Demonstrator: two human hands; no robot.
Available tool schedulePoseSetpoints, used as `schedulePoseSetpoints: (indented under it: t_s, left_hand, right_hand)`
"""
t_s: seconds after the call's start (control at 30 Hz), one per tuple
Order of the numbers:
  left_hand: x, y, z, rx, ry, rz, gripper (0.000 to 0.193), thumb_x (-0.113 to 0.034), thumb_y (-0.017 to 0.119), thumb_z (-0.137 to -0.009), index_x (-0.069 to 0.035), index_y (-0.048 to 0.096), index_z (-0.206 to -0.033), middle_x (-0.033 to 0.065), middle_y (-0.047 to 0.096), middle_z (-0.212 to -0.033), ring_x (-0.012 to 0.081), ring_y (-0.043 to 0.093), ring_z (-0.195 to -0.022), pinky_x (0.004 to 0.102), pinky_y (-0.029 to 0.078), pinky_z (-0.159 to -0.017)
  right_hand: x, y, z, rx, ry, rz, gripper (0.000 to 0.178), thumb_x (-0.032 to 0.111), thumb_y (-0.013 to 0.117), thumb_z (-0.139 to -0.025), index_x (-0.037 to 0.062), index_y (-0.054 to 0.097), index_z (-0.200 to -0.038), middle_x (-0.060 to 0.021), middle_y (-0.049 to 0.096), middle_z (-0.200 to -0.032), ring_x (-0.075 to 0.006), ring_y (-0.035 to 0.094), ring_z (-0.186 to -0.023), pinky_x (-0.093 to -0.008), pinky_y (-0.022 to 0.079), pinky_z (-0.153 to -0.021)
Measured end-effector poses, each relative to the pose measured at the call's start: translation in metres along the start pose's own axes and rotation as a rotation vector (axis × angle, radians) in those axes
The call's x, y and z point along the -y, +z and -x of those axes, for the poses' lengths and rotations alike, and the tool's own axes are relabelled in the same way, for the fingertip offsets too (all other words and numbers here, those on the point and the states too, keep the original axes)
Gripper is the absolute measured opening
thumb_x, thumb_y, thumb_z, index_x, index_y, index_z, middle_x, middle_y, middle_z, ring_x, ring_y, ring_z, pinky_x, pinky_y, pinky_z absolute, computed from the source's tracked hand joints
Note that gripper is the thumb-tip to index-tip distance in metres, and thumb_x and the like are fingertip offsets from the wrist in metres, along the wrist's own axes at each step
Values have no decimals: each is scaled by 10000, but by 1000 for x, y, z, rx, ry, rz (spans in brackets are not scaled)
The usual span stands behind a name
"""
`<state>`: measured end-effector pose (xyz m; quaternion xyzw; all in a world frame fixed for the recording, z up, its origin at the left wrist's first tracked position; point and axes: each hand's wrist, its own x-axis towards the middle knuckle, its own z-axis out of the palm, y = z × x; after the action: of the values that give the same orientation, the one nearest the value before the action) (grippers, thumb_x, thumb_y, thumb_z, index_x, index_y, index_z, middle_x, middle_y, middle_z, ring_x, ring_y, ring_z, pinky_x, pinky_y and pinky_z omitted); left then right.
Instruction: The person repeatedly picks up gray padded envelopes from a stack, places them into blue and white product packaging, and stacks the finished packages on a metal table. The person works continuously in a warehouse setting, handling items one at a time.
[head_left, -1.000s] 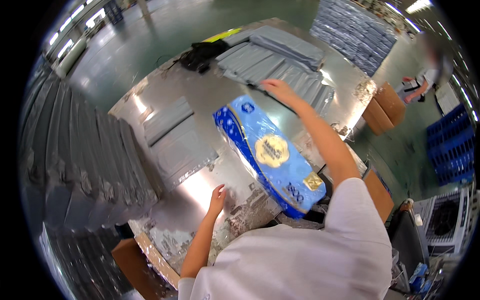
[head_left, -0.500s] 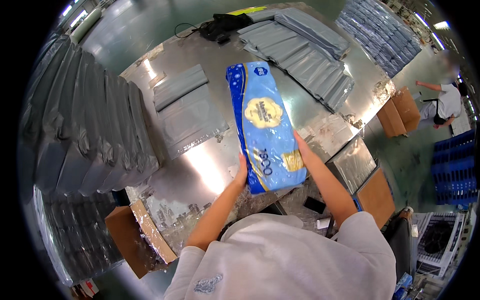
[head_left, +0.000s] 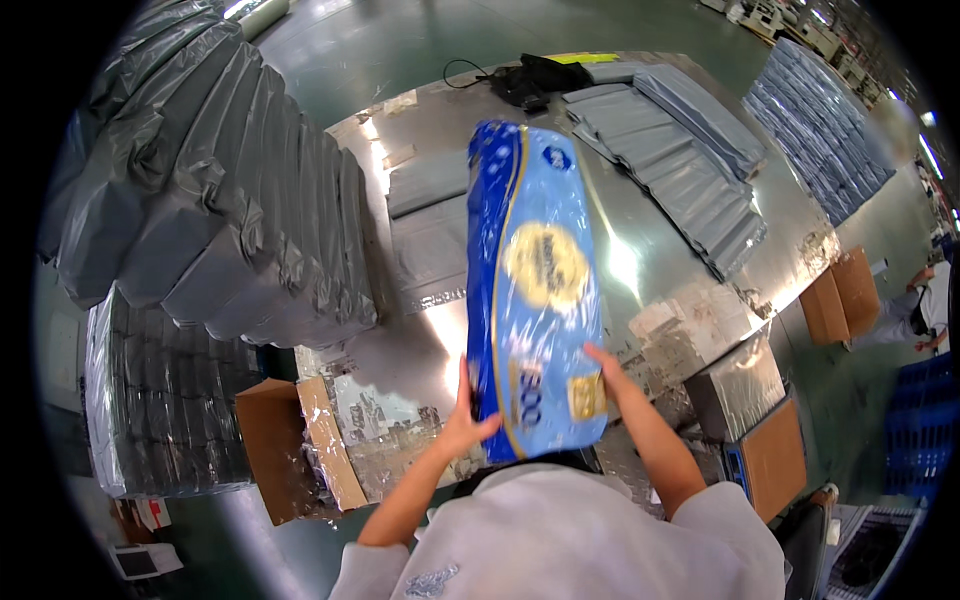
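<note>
While grey plastic bags point(head_left: 672, 160) lie far right, the left hand point(head_left: 465, 428) and right hand point(head_left: 611, 374) hold a long blue plastic pack point(head_left: 545, 320).

Bright indoor light is shown, with ceiling lamps point(head_left: 931, 155) at the upper right. Glare is reflected from the metal table point(head_left: 625, 255), and fainter highlights from the grey bundles point(head_left: 250, 200). The blue package point(head_left: 540, 325) is blurred. Toward the rim, straight edges are bent; corners are blackened.
</note>
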<state>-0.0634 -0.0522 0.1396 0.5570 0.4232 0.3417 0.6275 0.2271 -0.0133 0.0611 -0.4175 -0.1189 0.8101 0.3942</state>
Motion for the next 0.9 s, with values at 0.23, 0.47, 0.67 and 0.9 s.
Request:
schedulePoseSetpoints:
  t_s: [0.23, 0.47, 0.67, 0.9]
  left_hand:
    - [168, -115, 92, 17, -807, -179, 565, -516, 286, -862, -71, 599, -1014, 111, 630, -873, 205, 576, -853, 303, 423, -783]
    - [153, -247, -123, -582, 19, -658, 455, 4, 441, -778, -60, 385, -1225, 178, 474, -1133, 308, 472, -1043, 346, 390, -875]
    - [174, -244, -219, -442, 235, -1011, 387, -32, 448, -755, -61, 460, -1141, 123, 472, -1155, 289, 409, -1110, 351, 336, -933]
    - [170, -262, -248, -443, 359, -1443, 177, -154, 475, -738, -85, 507, -898, 85, 521, -923, 261, 467, -936, 346, 372, -784]
  right_hand:
    - [-110, -20, 7, 349, -21, 862, 727, 371, 618, -767, -26, 287, -1278, -182, 450, -1210, -242, 431, -1115, -345, 323, -957]
    - [-15, -13, -71, 512, 644, 1483, 597, 589, 375, -814, 73, 628, -976, -99, 633, -894, -179, 592, -814, -359, 458, -680]
    - [82, 43, -281, -29, -1191, 2051, 188, 162, 572, -727, 42, 547, -869, -129, 569, -843, -300, 525, -842, -380, 432, -751]
    - [94, 65, -346, -209, -740, 1907, 163, 190, 473, -786, 72, 549, -869, -138, 606, -822, -319, 581, -756, -409, 462, -674]
